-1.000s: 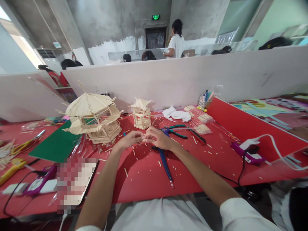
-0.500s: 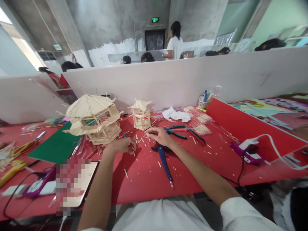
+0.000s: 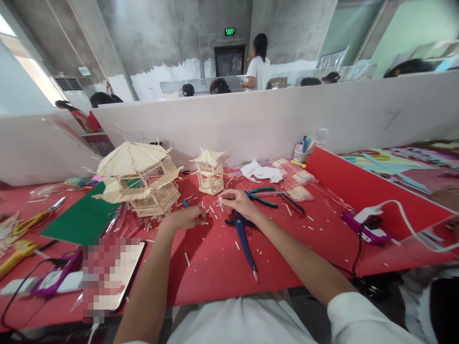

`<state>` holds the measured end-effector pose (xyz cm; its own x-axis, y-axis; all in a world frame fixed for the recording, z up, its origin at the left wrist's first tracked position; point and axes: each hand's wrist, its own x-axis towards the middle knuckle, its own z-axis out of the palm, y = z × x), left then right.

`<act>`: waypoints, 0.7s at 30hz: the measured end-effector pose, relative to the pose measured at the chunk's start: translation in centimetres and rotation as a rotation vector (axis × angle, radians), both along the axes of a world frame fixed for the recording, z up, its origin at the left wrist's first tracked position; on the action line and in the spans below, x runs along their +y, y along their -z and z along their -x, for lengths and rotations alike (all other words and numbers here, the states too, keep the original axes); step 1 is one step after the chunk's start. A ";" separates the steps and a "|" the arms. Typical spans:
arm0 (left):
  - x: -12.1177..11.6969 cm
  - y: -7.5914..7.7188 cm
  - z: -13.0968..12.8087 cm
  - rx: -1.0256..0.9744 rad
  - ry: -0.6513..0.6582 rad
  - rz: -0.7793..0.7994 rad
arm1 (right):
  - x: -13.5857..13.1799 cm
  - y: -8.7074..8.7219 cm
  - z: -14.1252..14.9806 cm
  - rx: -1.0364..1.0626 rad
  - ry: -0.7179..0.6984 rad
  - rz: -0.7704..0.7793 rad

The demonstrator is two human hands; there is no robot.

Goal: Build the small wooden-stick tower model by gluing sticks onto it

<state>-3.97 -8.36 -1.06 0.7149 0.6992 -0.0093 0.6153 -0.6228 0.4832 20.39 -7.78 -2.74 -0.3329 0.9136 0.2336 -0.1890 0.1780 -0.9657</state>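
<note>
My left hand (image 3: pixel 187 217) is low over the red table, its fingers pinched on a short wooden stick (image 3: pixel 203 221) that shows only in part. To the right, my right hand (image 3: pixel 237 201) pinches a small piece of wooden stick (image 3: pixel 220 201) between thumb and fingertips. Cut stick bits lie scattered between and around both hands. Behind them stands a small pavilion model (image 3: pixel 210 173) built of pale sticks. A larger, two-roofed stick pavilion (image 3: pixel 138 177) is at the left. Blue-handled tweezers or pliers (image 3: pixel 244 243) lie just below my right hand.
Green-handled pliers (image 3: pixel 264 197), a white cloth (image 3: pixel 261 171) and bagged sticks (image 3: pixel 299 177) are at the right. A red board (image 3: pixel 373 191) leans beside a purple power strip (image 3: pixel 366 228). Left are a green board (image 3: pixel 81 215), a tablet (image 3: pixel 120 277) and a yellow glue gun (image 3: pixel 19 255).
My hands have parted from where they met in the middle. The left went down and left to the table and took up a stick bit; the right stayed near its place, still pinching.
</note>
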 end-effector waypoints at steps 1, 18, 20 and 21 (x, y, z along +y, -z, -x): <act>-0.2 -0.3 -0.3 -0.032 0.012 -0.017 | 0.0 0.0 0.0 0.011 0.008 0.014; -0.4 -0.9 -4.9 -0.558 -0.151 -0.219 | -0.1 0.0 0.3 0.087 0.080 0.118; -0.4 -0.8 -4.9 -0.520 -0.165 -0.287 | -0.1 0.0 0.3 0.109 0.065 0.115; -0.3 -0.7 -4.9 -0.507 -0.165 -0.317 | -0.1 0.1 0.3 0.122 0.055 0.113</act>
